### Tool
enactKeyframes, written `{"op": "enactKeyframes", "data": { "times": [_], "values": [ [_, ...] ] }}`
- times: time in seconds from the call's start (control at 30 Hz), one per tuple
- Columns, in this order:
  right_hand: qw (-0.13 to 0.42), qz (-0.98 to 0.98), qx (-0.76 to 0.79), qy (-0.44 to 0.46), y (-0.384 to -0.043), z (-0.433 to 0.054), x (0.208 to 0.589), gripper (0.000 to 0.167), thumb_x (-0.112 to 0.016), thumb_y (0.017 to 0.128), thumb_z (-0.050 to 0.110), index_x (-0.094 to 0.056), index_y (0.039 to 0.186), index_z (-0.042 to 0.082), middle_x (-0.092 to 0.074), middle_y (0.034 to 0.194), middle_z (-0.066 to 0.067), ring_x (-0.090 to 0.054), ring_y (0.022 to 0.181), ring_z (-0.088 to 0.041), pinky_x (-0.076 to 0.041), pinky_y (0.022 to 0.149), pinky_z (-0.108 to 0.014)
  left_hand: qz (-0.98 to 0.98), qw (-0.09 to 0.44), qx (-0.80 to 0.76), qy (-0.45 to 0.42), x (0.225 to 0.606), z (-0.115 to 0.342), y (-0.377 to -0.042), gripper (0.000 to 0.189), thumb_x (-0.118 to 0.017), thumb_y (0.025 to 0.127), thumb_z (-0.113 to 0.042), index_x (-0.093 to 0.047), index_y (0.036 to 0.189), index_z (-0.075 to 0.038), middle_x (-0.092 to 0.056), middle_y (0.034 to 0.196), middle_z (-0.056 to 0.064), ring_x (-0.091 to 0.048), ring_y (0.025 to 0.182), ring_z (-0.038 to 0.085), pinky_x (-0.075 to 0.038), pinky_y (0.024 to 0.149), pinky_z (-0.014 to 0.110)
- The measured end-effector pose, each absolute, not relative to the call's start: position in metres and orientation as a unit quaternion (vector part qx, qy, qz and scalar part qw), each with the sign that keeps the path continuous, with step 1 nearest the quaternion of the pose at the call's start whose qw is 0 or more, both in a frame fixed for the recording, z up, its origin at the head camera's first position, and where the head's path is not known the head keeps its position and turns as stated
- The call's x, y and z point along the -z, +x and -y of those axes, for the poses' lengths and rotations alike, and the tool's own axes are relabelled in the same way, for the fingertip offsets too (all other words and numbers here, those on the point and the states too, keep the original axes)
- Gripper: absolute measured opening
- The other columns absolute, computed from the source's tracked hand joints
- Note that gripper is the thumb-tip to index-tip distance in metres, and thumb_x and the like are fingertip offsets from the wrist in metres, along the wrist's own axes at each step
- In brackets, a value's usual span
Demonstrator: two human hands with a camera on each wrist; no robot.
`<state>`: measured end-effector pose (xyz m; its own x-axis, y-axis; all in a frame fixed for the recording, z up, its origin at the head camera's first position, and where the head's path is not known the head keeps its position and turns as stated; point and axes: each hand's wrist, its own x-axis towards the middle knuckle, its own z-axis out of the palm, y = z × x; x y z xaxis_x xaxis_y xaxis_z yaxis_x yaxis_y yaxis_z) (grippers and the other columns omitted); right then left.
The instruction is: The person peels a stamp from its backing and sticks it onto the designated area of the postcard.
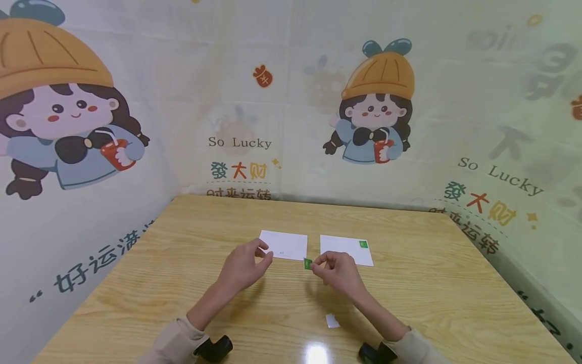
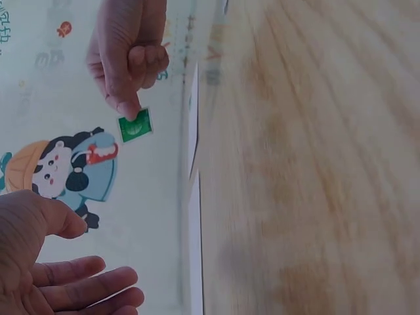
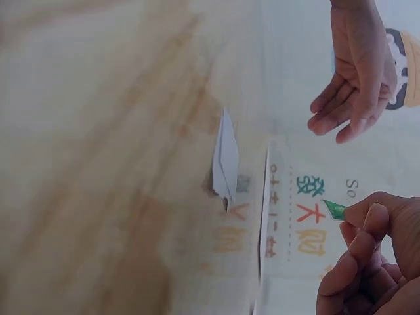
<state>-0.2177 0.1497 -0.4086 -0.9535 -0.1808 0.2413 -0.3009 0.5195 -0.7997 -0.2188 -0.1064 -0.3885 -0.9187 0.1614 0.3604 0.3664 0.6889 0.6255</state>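
Between thumb and fingertips, my right hand (image 1: 338,272) pinches a small green stamp (image 1: 308,264) with a pale edge, held above the table. The left wrist view shows the face of the stamp (image 2: 135,125). My left hand (image 1: 244,264) is raised with relaxed fingers and holds nothing; in the right wrist view that hand (image 3: 361,72) is apart from the stamp. Just beyond my left hand lies a white envelope (image 1: 286,244). Beside it to the right is a second white envelope (image 1: 342,246), with a green stamp (image 1: 364,244) at its upper right corner.
A small white paper piece (image 1: 332,321) lies near the front of the wooden table (image 1: 182,263). Printed cloth walls (image 1: 291,116) rise behind the table and at both sides. Black wrist straps (image 1: 215,349) show at my sleeves.
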Motion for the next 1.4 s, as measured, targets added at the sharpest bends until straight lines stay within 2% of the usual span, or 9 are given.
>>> {"op": "enactKeyframes", "data": {
  "times": [0.2,0.33,0.7,0.8,0.9,0.97,1.17,1.3,1.4],
  "values": [
    [0.053,0.868,-0.483,0.098,-0.227,-0.149,0.411,0.008,-0.078,0.089,0.013,-0.074,0.082,0.010,-0.048,0.049,0.003,-0.037,0.045,-0.008,-0.024,0.044,-0.021,0.915,0.141,0.352,-0.141,0.390,0.108,-0.231,0.022,-0.069,0.094,-0.020,-0.069,0.107,-0.002,-0.076,0.102,0.017,-0.074,0.092,0.033,-0.058,0.075,0.047],
    [0.052,0.867,-0.487,0.087,-0.233,-0.148,0.412,0.009,-0.078,0.088,0.014,-0.075,0.080,0.011,-0.049,0.050,0.004,-0.038,0.046,-0.009,-0.026,0.045,-0.022,0.917,0.140,0.348,-0.138,0.390,0.110,-0.238,0.025,-0.068,0.095,-0.019,-0.069,0.111,0.001,-0.076,0.102,0.018,-0.073,0.094,0.036,-0.057,0.077,0.049],
    [0.051,0.865,-0.494,0.069,-0.250,-0.147,0.408,0.011,-0.078,0.088,0.016,-0.076,0.081,0.008,-0.050,0.051,0.003,-0.040,0.048,-0.010,-0.028,0.047,-0.024,0.926,0.117,0.337,-0.120,0.386,0.111,-0.258,0.032,-0.069,0.096,-0.025,-0.067,0.116,-0.001,-0.074,0.112,0.020,-0.071,0.099,0.033,-0.057,0.079,0.048],
    [0.045,0.865,-0.496,0.064,-0.256,-0.146,0.409,0.011,-0.078,0.088,0.016,-0.076,0.080,0.008,-0.050,0.052,0.003,-0.040,0.049,-0.010,-0.029,0.047,-0.024,0.932,0.118,0.321,-0.120,0.386,0.111,-0.262,0.035,-0.070,0.095,-0.027,-0.066,0.118,-0.001,-0.074,0.107,0.018,-0.071,0.091,0.031,-0.056,0.075,0.045],
    [0.035,0.861,-0.504,0.058,-0.261,-0.145,0.412,0.012,-0.078,0.087,0.015,-0.075,0.080,0.007,-0.049,0.051,0.004,-0.041,0.048,-0.010,-0.030,0.048,-0.023,0.940,0.110,0.301,-0.117,0.387,0.112,-0.264,0.040,-0.072,0.094,-0.027,-0.065,0.122,0.001,-0.073,0.094,0.016,-0.065,0.076,0.025,-0.054,0.071,0.042],
    [0.031,0.861,-0.504,0.056,-0.265,-0.143,0.414,0.011,-0.078,0.087,0.015,-0.075,0.080,0.007,-0.049,0.051,0.004,-0.042,0.048,-0.010,-0.031,0.048,-0.023,0.944,0.103,0.292,-0.113,0.389,0.114,-0.266,0.044,-0.073,0.093,-0.027,-0.063,0.124,0.002,-0.072,0.093,0.016,-0.061,0.074,0.024,-0.053,0.072,0.042],
    [0.018,0.859,-0.510,0.040,-0.274,-0.140,0.413,0.012,-0.078,0.087,0.016,-0.076,0.081,0.006,-0.053,0.054,0.002,-0.045,0.050,-0.009,-0.036,0.050,-0.023,0.948,0.082,0.282,-0.122,0.396,0.118,-0.276,0.047,-0.073,0.093,-0.027,-0.061,0.128,0.002,-0.070,0.114,0.022,-0.067,0.100,0.034,-0.055,0.088,0.049],
    [0.022,0.864,-0.502,0.036,-0.281,-0.139,0.410,0.014,-0.077,0.088,0.016,-0.076,0.082,0.004,-0.053,0.054,0.002,-0.045,0.052,-0.011,-0.035,0.050,-0.023,0.945,0.076,0.283,-0.143,0.399,0.119,-0.284,0.048,-0.073,0.093,-0.025,-0.061,0.129,0.003,-0.068,0.121,0.024,-0.061,0.118,0.040,-0.050,0.100,0.052],
    [0.015,0.865,-0.501,0.032,-0.287,-0.140,0.411,0.016,-0.076,0.090,0.017,-0.076,0.084,0.002,-0.053,0.055,0.002,-0.046,0.053,-0.012,-0.034,0.052,-0.024,0.944,0.071,0.282,-0.153,0.402,0.118,-0.289,0.047,-0.074,0.092,-0.024,-0.062,0.129,0.004,-0.066,0.126,0.024,-0.051,0.132,0.047,-0.041,0.111,0.054]
  ]
}}
